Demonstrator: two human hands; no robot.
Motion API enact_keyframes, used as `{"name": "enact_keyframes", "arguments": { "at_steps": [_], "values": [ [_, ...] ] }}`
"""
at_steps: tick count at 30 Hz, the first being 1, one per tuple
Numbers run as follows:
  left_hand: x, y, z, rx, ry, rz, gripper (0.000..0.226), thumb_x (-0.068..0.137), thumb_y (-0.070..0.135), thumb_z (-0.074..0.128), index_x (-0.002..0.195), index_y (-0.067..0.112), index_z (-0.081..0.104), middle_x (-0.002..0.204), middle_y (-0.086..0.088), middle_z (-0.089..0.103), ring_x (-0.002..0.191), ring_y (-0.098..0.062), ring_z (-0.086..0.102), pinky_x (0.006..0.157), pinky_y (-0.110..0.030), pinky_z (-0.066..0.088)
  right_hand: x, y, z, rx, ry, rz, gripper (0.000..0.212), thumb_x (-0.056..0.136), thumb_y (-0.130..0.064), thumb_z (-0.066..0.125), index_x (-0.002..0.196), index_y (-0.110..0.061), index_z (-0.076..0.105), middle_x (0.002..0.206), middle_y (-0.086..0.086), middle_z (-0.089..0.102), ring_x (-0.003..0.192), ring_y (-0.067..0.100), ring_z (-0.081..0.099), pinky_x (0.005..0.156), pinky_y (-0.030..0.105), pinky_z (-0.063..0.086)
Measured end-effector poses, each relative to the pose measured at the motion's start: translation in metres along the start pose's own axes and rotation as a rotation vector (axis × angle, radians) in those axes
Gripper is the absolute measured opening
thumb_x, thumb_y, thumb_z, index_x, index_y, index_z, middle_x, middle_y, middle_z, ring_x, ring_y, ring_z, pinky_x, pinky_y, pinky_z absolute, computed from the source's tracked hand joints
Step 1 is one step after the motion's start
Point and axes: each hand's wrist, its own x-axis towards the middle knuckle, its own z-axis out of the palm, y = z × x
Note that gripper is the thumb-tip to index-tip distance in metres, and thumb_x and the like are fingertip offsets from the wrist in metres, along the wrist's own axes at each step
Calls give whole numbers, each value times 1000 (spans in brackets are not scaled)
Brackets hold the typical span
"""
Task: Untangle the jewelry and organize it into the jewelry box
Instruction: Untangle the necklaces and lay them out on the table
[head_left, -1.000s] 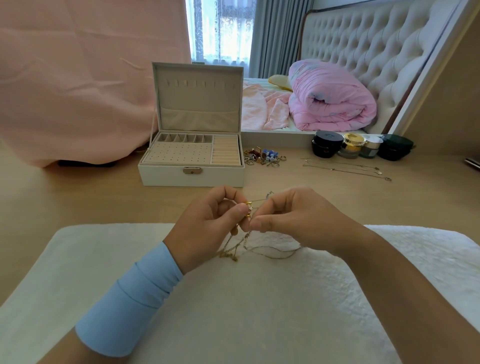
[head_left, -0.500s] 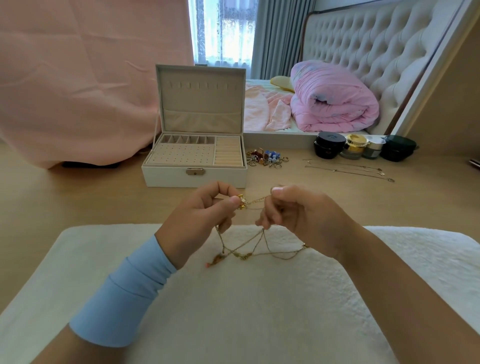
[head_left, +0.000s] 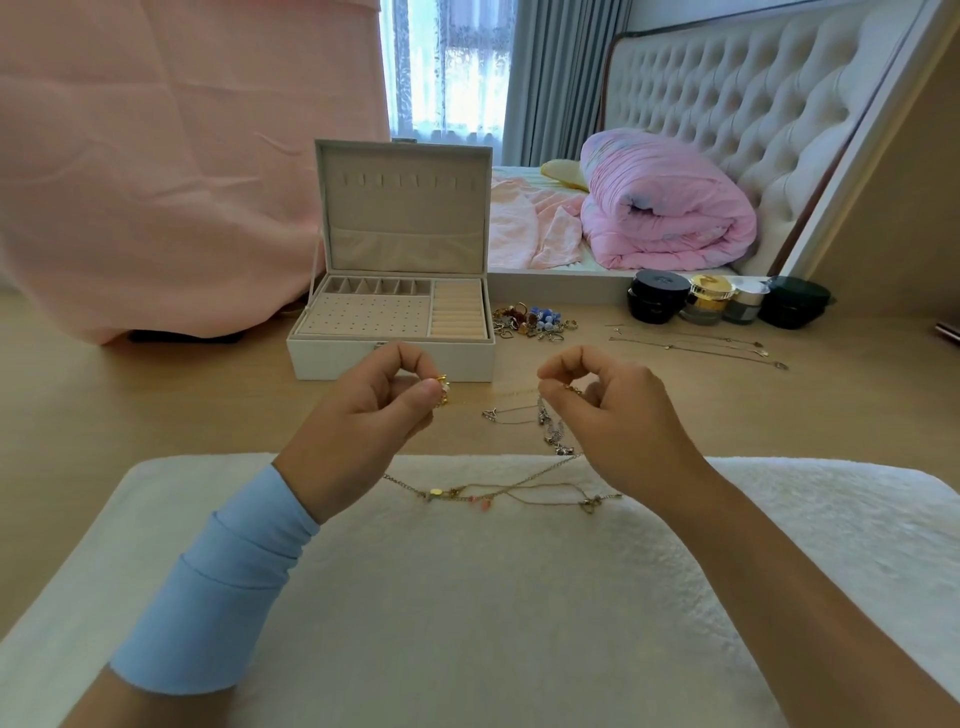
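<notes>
Nearest, a white fluffy towel (head_left: 467, 597) spread over the wooden counter (head_left: 130, 415), both forearms reaching across it, the left one in a light blue sleeve (head_left: 218, 587). Above the towel's far edge, the left grip (head_left: 358, 431) closed to a pinch: thumb and forefinger tight on the charm end of a gold necklace (head_left: 442, 391), remaining fingers curled under. Well apart to the right, at the same height, the right grip (head_left: 618, 421) likewise narrowed to a thumb-and-forefinger pinch on the other end of that necklace, its fine chain stretched faintly between the two. Just beside the right grip's curled fingers, a cluster of silver chain (head_left: 553, 434), one strand trailing left to a small pendant; hanging or lying on the counter, cannot tell. Below and between the wrists, on the towel's far edge, a tangle of thin chains (head_left: 498, 491) with small coloured charms, crossed over one another, partly hidden by the right wrist. Farther on, the white jewelry box (head_left: 332, 358) on the counter, lid upright, beige tray compartments open to view, front wall partly covered by the left grip. Just right of the box, a heap of rings and small pieces (head_left: 530, 319); further right, long necklaces (head_left: 696, 345) laid out straight. Behind those, four cosmetic jars (head_left: 701, 301) in a row against the bed (head_left: 545, 280). At the back, a rolled pink quilt (head_left: 670, 202), a tufted headboard (head_left: 753, 104), a pink cloth (head_left: 156, 182) draped at left.
</notes>
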Motion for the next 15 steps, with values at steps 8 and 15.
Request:
{"name": "enact_keyframes", "arguments": {
  "at_steps": [8, 15],
  "values": [
    [-6, 1, -14, 249, -96, -5, 7, 98, 11, 47, 92, 9, 52, 55, 4, 48, 49, -5, 38, 49, -13, 34, 1, -12, -4, 531, -66, 321, 32, 96, -38, 61, 88, -7, 64, 52, 0, 40, 45, 13, 37, 59, 38, 58],
    [-28, 15, -38, 158, -496, -319, 9, 84, 23, 55, 78, 18, 59, 61, -5, 56, 48, -15, 42, 42, -21, 36, -12, -17, -21, 445, -556, 90, 13, 90, -28, 71, 81, -18, 72, 64, 6, 48, 52, 14, 43, 53, 29, 50]
  ]
}}
